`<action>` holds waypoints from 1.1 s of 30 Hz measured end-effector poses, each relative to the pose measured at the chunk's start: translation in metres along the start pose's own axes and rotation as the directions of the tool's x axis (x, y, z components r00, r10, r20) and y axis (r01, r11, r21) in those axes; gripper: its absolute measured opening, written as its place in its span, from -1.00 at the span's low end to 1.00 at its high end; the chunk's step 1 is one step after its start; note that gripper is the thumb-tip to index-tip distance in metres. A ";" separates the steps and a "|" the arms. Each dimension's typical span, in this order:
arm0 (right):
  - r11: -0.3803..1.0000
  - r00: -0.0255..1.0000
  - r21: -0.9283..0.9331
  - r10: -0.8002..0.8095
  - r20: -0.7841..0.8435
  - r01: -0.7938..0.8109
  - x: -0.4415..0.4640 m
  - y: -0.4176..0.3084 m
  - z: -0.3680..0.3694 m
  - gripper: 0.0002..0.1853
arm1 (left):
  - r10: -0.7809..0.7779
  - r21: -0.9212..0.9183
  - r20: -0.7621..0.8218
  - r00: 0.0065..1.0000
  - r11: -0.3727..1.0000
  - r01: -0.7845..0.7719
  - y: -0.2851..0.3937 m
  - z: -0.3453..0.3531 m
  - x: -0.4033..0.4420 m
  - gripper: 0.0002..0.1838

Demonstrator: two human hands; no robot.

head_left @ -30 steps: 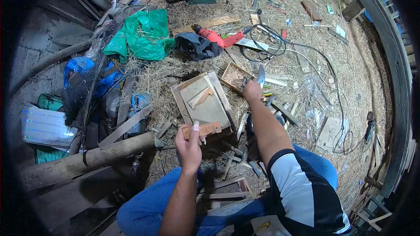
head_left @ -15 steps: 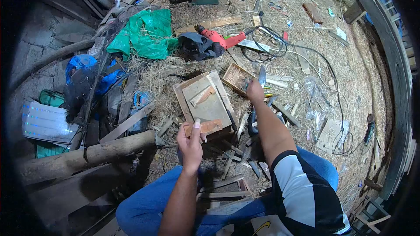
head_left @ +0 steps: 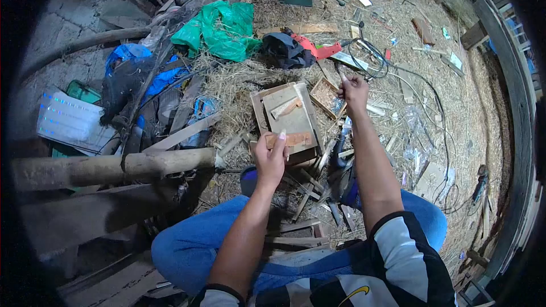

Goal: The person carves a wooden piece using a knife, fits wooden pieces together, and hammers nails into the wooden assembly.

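Observation:
My left hand (head_left: pixel 271 158) grips a flat reddish-brown piece of wood (head_left: pixel 300 139), thumb on top, over the near edge of a wooden work block (head_left: pixel 280 124). On the block lies a second, shaped wood piece (head_left: pixel 286 108). My right hand (head_left: pixel 355 94) is closed beside a small open wooden box (head_left: pixel 314 98) with small bits inside. From its fingers a thin knife (head_left: pixel 340 71) points away from me; most of it is hidden or hard to make out.
A red power drill (head_left: pixel 318 50) lies beyond the box with its black cord. Green plastic (head_left: pixel 224 31) is at the far left. A thick pole (head_left: pixel 159 162) reaches in from the left. Wood scraps and straw cover the ground; a wooden beam (head_left: pixel 508 62) stands at right.
My right hand has lifted away from the box's edge, and the knife blade shows less. My left hand still holds the wood piece. The view has shifted, moving the scene rightward.

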State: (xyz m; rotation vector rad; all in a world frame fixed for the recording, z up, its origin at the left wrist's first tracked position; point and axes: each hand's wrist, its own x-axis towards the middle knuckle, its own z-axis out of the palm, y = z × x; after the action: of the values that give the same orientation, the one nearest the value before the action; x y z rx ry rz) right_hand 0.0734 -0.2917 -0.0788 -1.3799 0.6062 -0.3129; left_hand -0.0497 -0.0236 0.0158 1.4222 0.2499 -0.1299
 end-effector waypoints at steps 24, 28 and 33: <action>0.873 0.873 -0.364 -0.127 0.470 0.324 -0.180 -0.114 0.035 -0.72 | 0.112 0.135 -0.007 0.994 0.985 -0.110 -0.010 -0.005 0.021 -0.73; 0.649 0.817 -0.529 -0.275 0.507 0.547 -0.200 -0.124 0.042 -0.78 | 0.113 0.154 -0.001 0.994 0.982 -0.112 -0.019 -0.007 0.023 -0.75; 0.462 0.667 -0.482 -0.488 0.563 0.744 -0.190 -0.106 0.047 -0.87 | 0.120 0.097 -0.001 0.993 0.988 -0.120 -0.018 -0.005 0.022 -0.72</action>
State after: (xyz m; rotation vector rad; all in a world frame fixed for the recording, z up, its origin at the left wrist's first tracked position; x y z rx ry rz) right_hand -0.0390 -0.1690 0.0687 -2.3359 -0.1917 -0.4446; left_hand -0.0334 -0.0200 -0.0076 1.5299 0.1652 -0.0385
